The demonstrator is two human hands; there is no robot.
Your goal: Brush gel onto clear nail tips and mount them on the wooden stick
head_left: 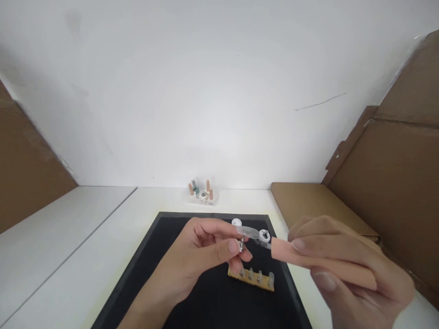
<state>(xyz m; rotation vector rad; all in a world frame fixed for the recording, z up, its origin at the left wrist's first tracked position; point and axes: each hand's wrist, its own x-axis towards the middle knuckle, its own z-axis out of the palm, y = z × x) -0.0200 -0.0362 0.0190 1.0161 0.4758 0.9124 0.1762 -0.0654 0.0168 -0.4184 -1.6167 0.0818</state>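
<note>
Pinched between the thumb and fingers of my left hand (202, 251) is a small silver nail-tip holder (241, 246). A long clear false nail (248, 232) sits at its top, pointing right. My right hand (360, 260) grips the peach cap of a nail polish brush (291, 252), tilted toward the left hand. The brush end lies close to the underside of the false nail; I cannot tell if they touch. Below the hands, a tan display strip (252, 279) carries several more clear false nails on small metal stands, partly behind my left fingers.
A black mat (212, 301) covers the white table (85, 237). Two small round white containers (236, 222) lie beyond the hands, one with dark bits. At the back stands a clear tray (202, 202) with several polish bottles. Cardboard (305, 201) lines the right side.
</note>
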